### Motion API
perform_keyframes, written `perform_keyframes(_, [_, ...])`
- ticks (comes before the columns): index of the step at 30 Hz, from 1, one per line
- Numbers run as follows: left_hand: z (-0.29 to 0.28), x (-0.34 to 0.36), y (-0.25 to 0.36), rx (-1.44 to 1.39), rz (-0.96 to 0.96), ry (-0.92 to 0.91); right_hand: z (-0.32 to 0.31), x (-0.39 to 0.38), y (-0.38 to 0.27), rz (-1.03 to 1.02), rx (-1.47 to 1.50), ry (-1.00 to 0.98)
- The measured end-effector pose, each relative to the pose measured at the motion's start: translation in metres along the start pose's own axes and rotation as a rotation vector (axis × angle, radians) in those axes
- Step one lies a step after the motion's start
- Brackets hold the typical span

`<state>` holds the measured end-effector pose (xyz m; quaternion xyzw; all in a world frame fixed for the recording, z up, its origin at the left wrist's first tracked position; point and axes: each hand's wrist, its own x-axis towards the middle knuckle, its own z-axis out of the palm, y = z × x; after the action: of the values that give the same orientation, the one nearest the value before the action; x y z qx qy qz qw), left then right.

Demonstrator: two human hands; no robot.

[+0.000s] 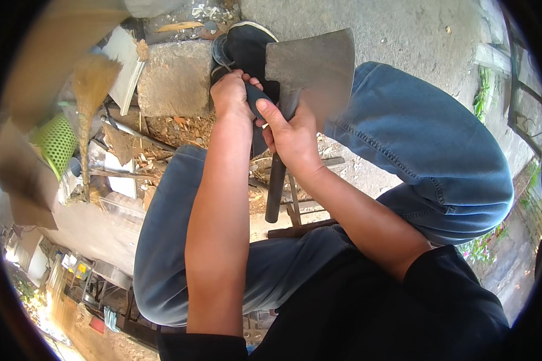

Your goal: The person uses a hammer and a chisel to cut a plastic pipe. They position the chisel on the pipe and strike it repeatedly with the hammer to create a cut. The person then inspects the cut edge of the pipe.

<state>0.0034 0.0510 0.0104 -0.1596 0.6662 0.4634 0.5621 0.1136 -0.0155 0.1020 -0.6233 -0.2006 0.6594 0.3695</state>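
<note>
Sleeves of a black shirt [373, 316] lie along the bottom of the frame, and two bare forearms rise from them toward the upper middle, between legs in blue jeans [427, 132] whose bent knees spread to either side. The left hand [230, 96] has its fingers curled closed around a dark grey grip [255, 93], just left of the frame's upper centre. Beside it, the right hand [296, 144] lays its thumb against that grip, while its fingers, partly hidden, close round the dark shaft of a broad-bladed hatchet [310, 69]. The hatchet stands in the upper middle, its wide grey blade above the right hand and its shaft running down below the hand toward the centre. What continues from the grey grip is mostly covered by the hands. Beneath the arms, near the centre, lie lengths of wood [301, 230]. Behind the hands is a black shoe [247, 51] with a pale edge, and left of it a squarish stone block [174, 78], with wood chips [183, 129] scattered below. Farther out, the upper left shows a straw broom [93, 81] beside a green perforated basket [57, 144]; grey concrete [403, 36] spreads across the upper right.
</note>
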Motion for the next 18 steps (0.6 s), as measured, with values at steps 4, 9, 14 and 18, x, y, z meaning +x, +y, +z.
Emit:
perform_keyframes(4, [0.002, -0.002, -0.006, 0.038, 0.045, -0.011, -0.005, -0.001, 0.004, 0.025, 0.013, -0.016])
perform_keyframes(9, [-0.019, -0.008, -0.012, 0.263, 0.185, -0.113, -0.01, -0.011, 0.026, 0.085, -0.03, -0.031])
perform_keyframes(14, [-0.023, 0.004, 0.003, 0.059, -0.061, -0.159, 0.001, -0.015, 0.003, 0.067, 0.015, -0.002])
perform_keyframes(18, [-0.004, -0.001, 0.012, -0.029, -0.103, -0.077, 0.004, -0.004, -0.015, 0.03, 0.014, -0.012])
